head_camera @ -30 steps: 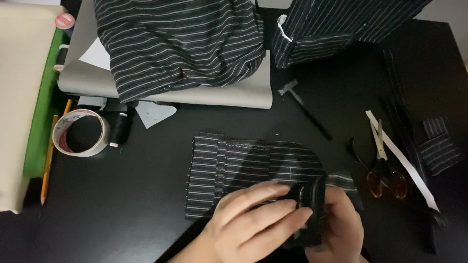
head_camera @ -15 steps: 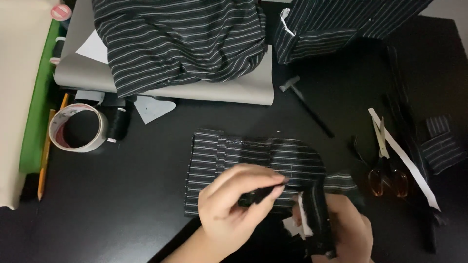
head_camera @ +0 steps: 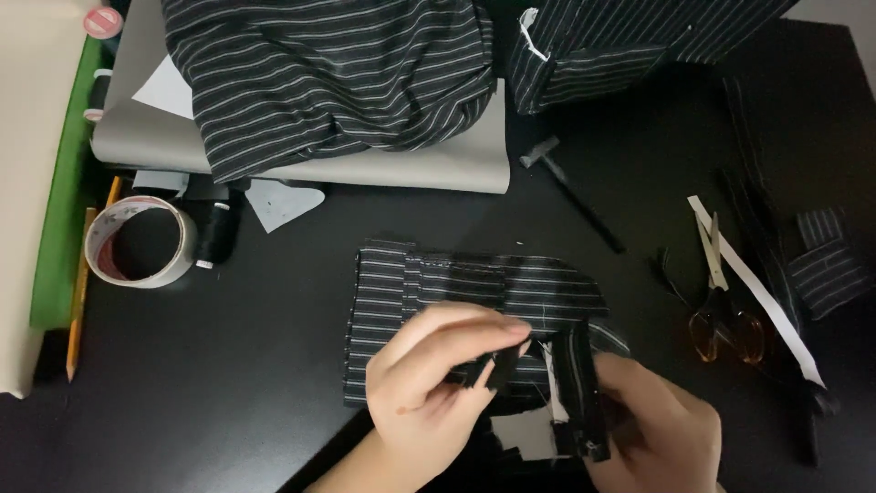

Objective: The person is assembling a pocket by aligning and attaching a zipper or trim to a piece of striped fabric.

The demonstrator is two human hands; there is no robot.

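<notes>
A flat piece of black fabric with thin white stripes (head_camera: 438, 283) lies on the black table (head_camera: 228, 383) in front of me. My left hand (head_camera: 438, 388) pinches a small dark strip of cloth between thumb and fingers, just over the fabric's near edge. My right hand (head_camera: 662, 424) grips a folded black striped piece (head_camera: 579, 393) held upright, with a glossy black patch below it. The two hands are close together, nearly touching at the small pieces.
A tape roll (head_camera: 137, 242), a black thread spool (head_camera: 217, 233) and a pencil (head_camera: 82, 292) lie at left. Striped cloth is heaped on a grey board (head_camera: 438, 164) at the back. A small hammer (head_camera: 570, 192), scissors (head_camera: 721, 301), a white strip and fabric scraps lie right.
My left hand has lifted off the right hand and now pinches a small dark strip. The folded piece in my right hand has been opened out and stands more exposed.
</notes>
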